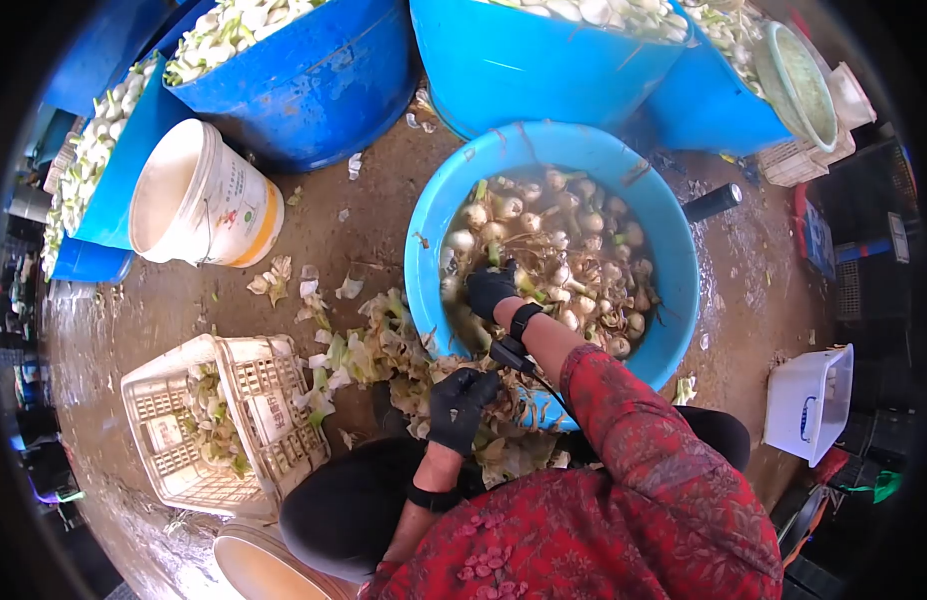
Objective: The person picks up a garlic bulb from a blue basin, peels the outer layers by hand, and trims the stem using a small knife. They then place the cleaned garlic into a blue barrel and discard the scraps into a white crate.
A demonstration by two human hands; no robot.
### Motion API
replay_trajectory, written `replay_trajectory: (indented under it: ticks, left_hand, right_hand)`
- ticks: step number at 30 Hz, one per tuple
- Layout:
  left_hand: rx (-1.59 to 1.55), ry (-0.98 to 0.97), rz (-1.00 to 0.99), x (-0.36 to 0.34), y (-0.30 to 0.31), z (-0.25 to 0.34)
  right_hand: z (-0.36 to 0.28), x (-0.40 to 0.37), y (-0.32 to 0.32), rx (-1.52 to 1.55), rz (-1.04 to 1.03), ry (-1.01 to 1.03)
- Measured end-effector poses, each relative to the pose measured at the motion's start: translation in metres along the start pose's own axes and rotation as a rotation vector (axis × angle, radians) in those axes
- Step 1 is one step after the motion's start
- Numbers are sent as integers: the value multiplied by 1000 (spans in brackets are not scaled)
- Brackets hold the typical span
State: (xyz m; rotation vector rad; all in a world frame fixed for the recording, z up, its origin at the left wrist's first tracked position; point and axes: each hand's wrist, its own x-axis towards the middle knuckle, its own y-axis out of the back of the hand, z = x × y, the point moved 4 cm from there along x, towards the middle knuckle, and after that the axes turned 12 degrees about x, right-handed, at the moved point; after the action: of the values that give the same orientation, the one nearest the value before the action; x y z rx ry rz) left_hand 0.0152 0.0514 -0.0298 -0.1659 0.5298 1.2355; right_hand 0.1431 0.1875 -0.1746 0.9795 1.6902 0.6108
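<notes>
A round light-blue tub (684,270) holds murky water and many pale, onion-like bulbs (592,222) with roots and short green stems. My right hand (492,290), in a dark glove, reaches into its left side. The fingers curl down among the bulbs beside a green-stemmed one; what they grip is hidden. Outside the tub's near-left rim is my left hand (462,408), also gloved, its fingers curled closed. Whatever may be in them cannot be made out. Around and below this hand lies a heap of peeled skins and leaves (384,345).
Blue bins (314,90) full of white bulbs line the far side. At left stand a white bucket (169,195) and a plastic crate (274,410) with scraps inside. A white bin (789,400) is at right. The brown floor (329,235) looks wet, with scattered peelings.
</notes>
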Motion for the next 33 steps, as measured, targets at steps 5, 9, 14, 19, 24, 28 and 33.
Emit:
replay_trajectory:
  ticks: [5, 9, 14, 19, 24, 28, 33]
  left_hand:
    - [-331, 39, 98, 3, 4, -6]
    - [-573, 105, 342, 4, 14, -17]
    - [-623, 190, 180, 9, 26, -20]
    - [-731, 104, 54, 6, 20, -11]
    - [-667, 3, 68, -10, 27, -1]
    - [-580, -161, 180, -19, 32, 7]
    - [-188, -489, 279, -29, 18, 15]
  right_hand:
    - [6, -26, -5, 254, 73, 199]
    - [3, -74, 36, 746, 165, 436]
    - [-31, -146, 88, 736, 234, 640]
    - [-55, -187, 98, 761, 233, 807]
    - [-27, -193, 90, 1417, 434, 575]
    - [6, -196, 75, 1285, 492, 283]
    - [-43, -207, 52, 1274, 328, 450]
